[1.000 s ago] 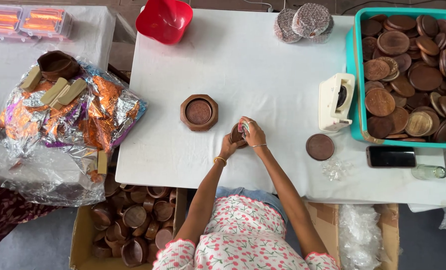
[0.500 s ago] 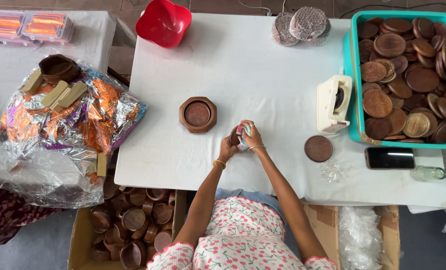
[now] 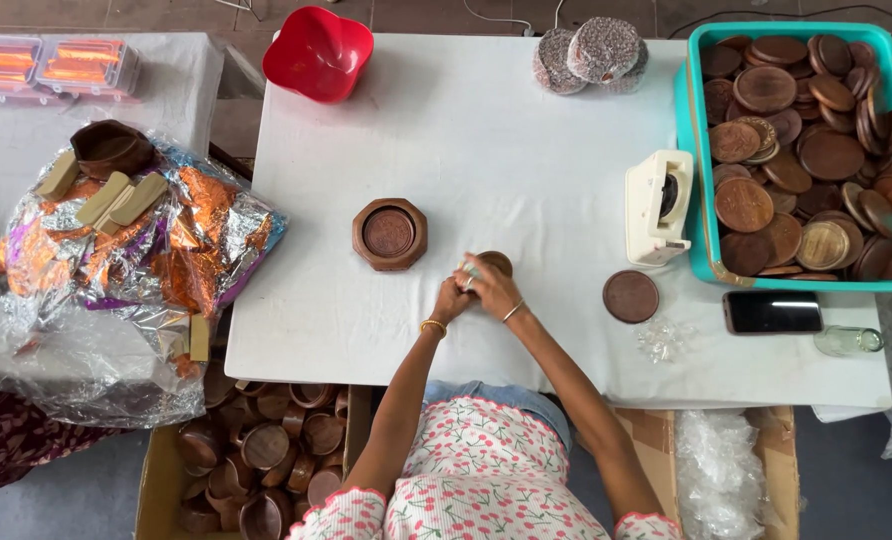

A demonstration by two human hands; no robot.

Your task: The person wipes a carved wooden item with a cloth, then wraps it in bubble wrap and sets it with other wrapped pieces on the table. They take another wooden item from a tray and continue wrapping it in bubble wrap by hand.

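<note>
Left hand: the left hand point(image 3: 453, 298) is closed around the small wooden disc point(image 3: 494, 263), held just above the table point(image 3: 486, 150).
Right hand: the right hand point(image 3: 493, 290) grips the same disc.
Risk: the disc may slip, since only fingertips hold it.
Surface: white cloth, wooden holder point(image 3: 390, 233) near.
Room: teal crate point(image 3: 694, 200) of discs at right.

Open white tabletop point(image 3: 506, 150) is left ahead of the hands. Passage is blocked leftward by the octagonal wooden holder point(image 3: 389, 234), rightward by the cream tape dispenser point(image 3: 658, 206) and round brown wooden disc point(image 3: 631, 296).
</note>
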